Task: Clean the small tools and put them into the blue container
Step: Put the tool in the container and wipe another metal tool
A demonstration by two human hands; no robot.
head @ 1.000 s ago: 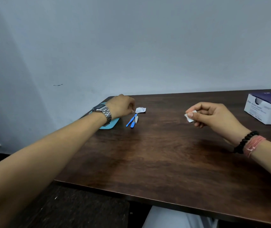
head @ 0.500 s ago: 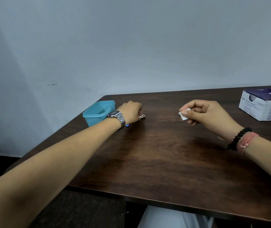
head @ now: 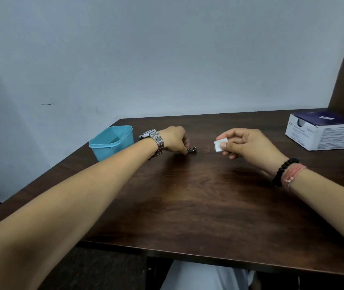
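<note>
- While both forearms reach out over the dark wooden table [head: 198, 206], nothing lies between them on the near part of its surface.
- Right hand [head: 248, 146]: fingers curled, thumb and forefinger pinching a small white wipe [head: 219, 145], held just above the tabletop.
- Left hand [head: 174, 139]: fingers curled down around a small metal tool [head: 192, 150], apparently a nail clipper; only its tip shows past the fingers, at or just above the wood. A steel watch [head: 153, 141] sits on this wrist.
- Blue container [head: 112, 142]: just left of the left wrist, open-topped. Contents cannot be made out.
- White and blue carton [head: 323, 131]: well beyond the right hand, to its right.
- Other tools: none visible; whether any lie under the left hand cannot be told.
- Risk: the grip on the tool is small and largely concealed. Judged likely to slip when lifted toward the wipe, dropping to the table or off its left edge.
- Risk: the left forearm passes close beside the container; a careless swing could knock it over.
</note>
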